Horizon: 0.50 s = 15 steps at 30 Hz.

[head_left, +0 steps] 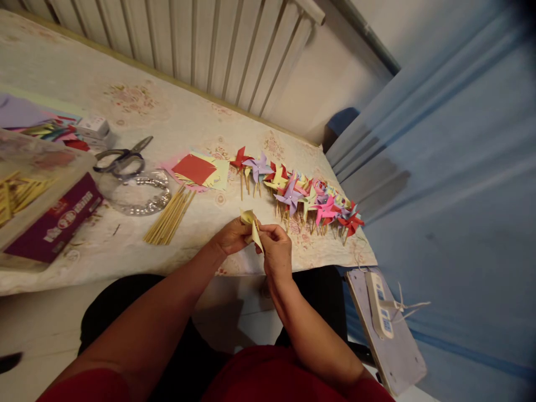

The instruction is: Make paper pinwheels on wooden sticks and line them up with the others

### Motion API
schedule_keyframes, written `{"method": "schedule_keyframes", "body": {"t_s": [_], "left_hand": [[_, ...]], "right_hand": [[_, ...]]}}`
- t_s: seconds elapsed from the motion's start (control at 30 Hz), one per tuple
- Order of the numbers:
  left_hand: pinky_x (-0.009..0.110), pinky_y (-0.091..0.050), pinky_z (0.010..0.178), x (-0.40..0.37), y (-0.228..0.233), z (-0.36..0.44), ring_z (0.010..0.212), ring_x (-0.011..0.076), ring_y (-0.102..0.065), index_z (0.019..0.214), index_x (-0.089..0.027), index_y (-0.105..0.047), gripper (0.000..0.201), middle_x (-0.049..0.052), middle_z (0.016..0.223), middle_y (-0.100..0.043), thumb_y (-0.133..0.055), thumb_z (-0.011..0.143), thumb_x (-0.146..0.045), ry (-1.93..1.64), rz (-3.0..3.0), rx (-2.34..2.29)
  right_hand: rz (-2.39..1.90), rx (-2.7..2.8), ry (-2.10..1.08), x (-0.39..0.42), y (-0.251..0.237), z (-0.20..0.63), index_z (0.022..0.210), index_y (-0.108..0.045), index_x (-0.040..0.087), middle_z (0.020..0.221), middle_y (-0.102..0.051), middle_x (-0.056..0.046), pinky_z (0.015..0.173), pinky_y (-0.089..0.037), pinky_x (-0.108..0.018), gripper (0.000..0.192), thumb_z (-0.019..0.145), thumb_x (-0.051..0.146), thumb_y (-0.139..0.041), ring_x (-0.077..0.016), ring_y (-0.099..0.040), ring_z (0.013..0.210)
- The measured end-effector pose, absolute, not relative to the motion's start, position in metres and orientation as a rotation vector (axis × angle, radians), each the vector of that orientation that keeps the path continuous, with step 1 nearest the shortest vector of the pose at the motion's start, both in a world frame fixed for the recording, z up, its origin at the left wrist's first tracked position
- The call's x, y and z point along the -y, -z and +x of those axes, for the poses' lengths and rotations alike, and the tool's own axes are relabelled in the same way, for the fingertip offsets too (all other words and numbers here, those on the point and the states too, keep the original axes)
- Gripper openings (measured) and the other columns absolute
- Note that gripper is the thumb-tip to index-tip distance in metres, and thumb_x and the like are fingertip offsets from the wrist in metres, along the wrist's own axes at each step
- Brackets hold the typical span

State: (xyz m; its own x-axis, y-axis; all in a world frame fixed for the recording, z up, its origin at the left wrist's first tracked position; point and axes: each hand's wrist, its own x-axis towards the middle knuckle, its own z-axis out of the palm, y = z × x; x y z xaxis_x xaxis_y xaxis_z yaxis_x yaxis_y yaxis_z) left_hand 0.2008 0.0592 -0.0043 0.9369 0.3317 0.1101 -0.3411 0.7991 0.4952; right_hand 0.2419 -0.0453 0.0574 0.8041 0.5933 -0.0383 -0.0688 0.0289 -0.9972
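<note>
A pale yellow piece of paper (pixel 247 216) with curled, folded corners is held above the table's front edge. My left hand (pixel 233 237) is closed on its left side. On the other side, my right hand (pixel 278 250) pinches the paper with bent fingers close to its middle. My fingers hide part of the paper, so I cannot tell whether a pin is in it. Finished paper pinwheels (pixel 288 196) on sticks stand in a colourful cluster to the right. Left of my hands lie a bundle of thin sticks (pixel 170 218) and a stack of coloured paper squares (pixel 194 168).
Scissors (pixel 125 159) lie behind a round clear case of pins (pixel 140 195). A clear plastic box (pixel 50 173) with a purple label holds yellow sticks at the left. The flowered tablecloth (pixel 184 120) reaches a radiator (pixel 201 50); a blue curtain (pixel 439 167) hangs at right.
</note>
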Motion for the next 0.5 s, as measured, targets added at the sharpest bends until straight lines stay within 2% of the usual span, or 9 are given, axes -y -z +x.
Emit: {"method": "schedule_keyframes", "body": {"t_s": [0.23, 0.5], "left_hand": [[0.026, -0.053, 0.048, -0.0583, 0.0059, 0.2003, 0.055, 0.0158, -0.062, 0.074, -0.013, -0.063, 0.028, 0.001, 0.067, -0.063, -0.087, 0.064, -0.023, -0.343, 0.539, 0.045], [0.027, -0.055, 0.057, -0.0587, 0.0101, 0.2020, 0.061, 0.0153, -0.063, 0.073, -0.013, -0.062, 0.028, 0.001, 0.068, -0.064, -0.087, 0.062, -0.020, -0.364, 0.522, -0.016]], "right_hand": [[-1.496, 0.485, -0.464, 0.0466, -0.0483, 0.2434, 0.074, -0.067, 0.019, 0.052, -0.054, 0.007, 0.042, -0.032, -0.021, 0.013, 0.070, 0.030, -0.072, -0.0083, -0.044, 0.043], [-1.568, 0.514, -0.396, 0.0458, -0.0538, 0.2394, 0.074, -0.066, 0.019, 0.054, -0.053, 0.007, 0.048, -0.035, -0.023, 0.016, 0.073, 0.034, -0.072, -0.0089, -0.044, 0.048]]}}
